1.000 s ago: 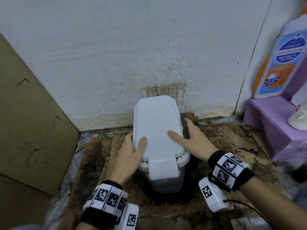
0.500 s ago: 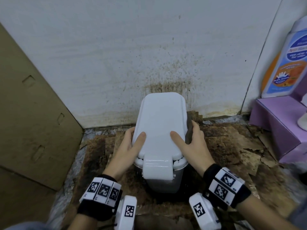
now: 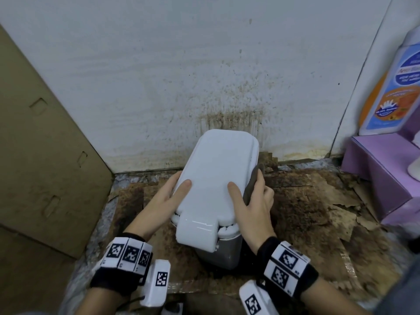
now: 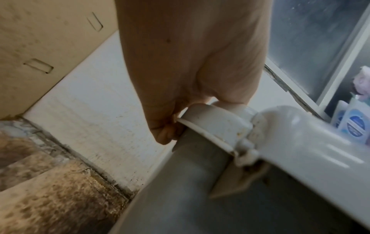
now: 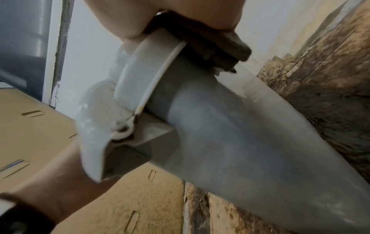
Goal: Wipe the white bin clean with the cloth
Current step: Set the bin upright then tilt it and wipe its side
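Note:
The white bin with its lid down stands on stained floor cardboard near the wall, its far end leaning right. My left hand grips its left side, thumb on the lid and fingers curled under the lid rim. My right hand grips the right side, thumb on the lid. Its fingers press a dark grey cloth against the rim. In the right wrist view the cloth is bunched between the fingers and the grey bin body. The fingertips behind the cloth are hidden.
A brown cardboard panel leans at the left. The white wall behind the bin is spattered brown. A purple box and a large bottle stand at the right. Torn, damp cardboard covers the floor.
Both hands have kept hold of the bin. The bin has come nearer to me and its far end has swung to the right. The right fingers have curled tighter over the cloth.

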